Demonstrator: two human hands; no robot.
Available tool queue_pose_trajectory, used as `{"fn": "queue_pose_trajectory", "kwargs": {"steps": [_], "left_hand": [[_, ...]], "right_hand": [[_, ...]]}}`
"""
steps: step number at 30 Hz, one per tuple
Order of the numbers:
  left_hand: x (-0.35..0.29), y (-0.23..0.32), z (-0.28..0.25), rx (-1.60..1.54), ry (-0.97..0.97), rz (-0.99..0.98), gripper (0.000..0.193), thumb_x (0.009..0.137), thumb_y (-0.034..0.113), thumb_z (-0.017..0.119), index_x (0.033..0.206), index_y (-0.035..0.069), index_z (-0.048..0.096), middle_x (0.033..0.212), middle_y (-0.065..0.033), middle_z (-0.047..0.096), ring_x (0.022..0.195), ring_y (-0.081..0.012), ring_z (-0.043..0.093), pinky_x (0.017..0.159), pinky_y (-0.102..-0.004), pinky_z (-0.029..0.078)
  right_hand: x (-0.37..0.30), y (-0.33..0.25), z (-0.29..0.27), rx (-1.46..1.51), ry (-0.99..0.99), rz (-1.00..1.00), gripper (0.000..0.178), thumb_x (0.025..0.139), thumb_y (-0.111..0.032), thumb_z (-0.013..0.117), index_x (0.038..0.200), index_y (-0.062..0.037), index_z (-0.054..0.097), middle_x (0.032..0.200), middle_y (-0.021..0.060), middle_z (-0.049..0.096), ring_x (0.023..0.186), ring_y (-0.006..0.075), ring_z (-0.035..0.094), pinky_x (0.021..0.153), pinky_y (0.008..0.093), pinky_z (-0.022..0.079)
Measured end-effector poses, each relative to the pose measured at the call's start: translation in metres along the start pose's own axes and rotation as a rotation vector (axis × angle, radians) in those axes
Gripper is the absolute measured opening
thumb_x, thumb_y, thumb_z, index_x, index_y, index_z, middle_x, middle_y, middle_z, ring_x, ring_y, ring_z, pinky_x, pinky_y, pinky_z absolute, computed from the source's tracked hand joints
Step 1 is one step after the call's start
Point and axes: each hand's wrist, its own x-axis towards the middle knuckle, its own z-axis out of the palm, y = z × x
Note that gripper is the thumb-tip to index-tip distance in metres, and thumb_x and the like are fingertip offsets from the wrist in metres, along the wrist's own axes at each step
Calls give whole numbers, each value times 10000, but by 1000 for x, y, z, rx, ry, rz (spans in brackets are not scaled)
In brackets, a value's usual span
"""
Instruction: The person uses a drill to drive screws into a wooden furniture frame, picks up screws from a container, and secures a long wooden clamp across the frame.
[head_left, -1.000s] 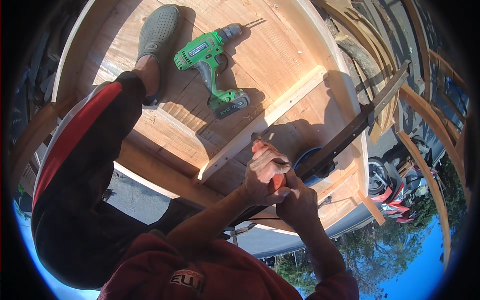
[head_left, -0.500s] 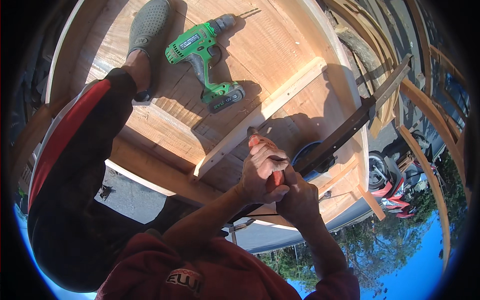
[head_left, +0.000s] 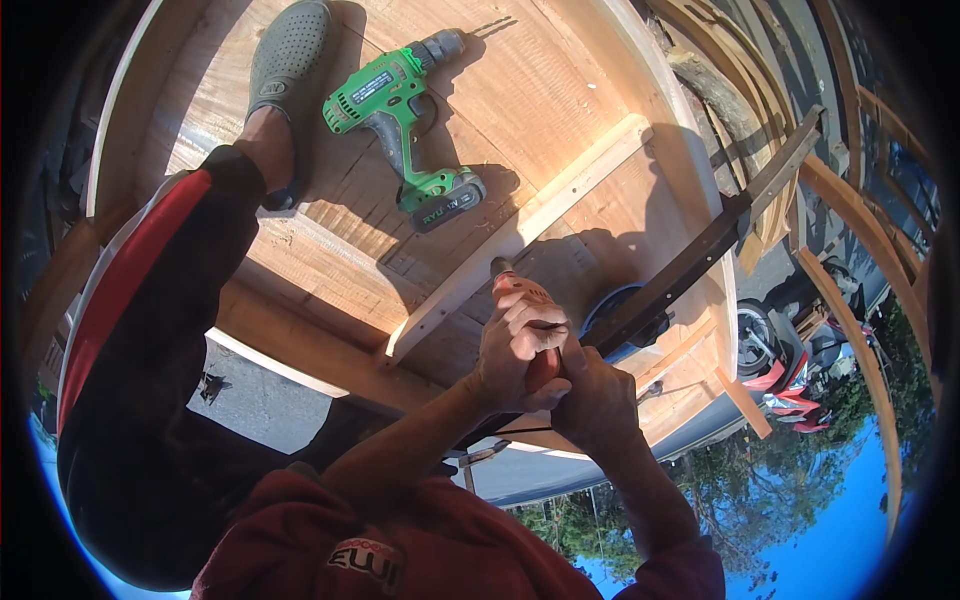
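A red-orange power drill is gripped in both of my hands, its dark chuck pointing at the pale wooden crosspiece. Whether a bit touches the wood I cannot make out. My left hand wraps over the drill's body with bent fingers. Pressed against its rear is my right hand, closed, with most of its grip hidden. Beyond them, a green cordless drill lies on its side on the planked wooden floor, a long bit in its chuck.
My foot in a grey clog stands left of the green drill. A dark beam slants past my hands on the right, over a blue round container. Curved wooden sides enclose the floor. A red motorcycle stands outside.
My hands and the red-orange drill have shifted very slightly left. Their grip looks the same, and the green drill still lies in place.
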Motion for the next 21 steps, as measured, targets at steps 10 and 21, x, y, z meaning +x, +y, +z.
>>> {"fn": "queue_pose_trajectory", "kwargs": {"steps": [10,21], "left_hand": [[7,1,-1,-19,10,-38,538,853,551,677,1018,45,601,1070,-180,621,940,-374,601,880,-497,439],[-2,0,-1,-24,37,-21,546,864,552,679,1053,49,582,1075,-177,626,947,-350,611,896,-493,439]], "right_hand": [[4,-3,-2,14,-3,3,396,902,-205,635,1241,-39,518,777,159,605,608,374,651,520,467,529],[4,-8,-7,-46,-63,33,485,838,-144,669,1277,-93,469,786,163,584,637,362,664,528,481,524]]}}
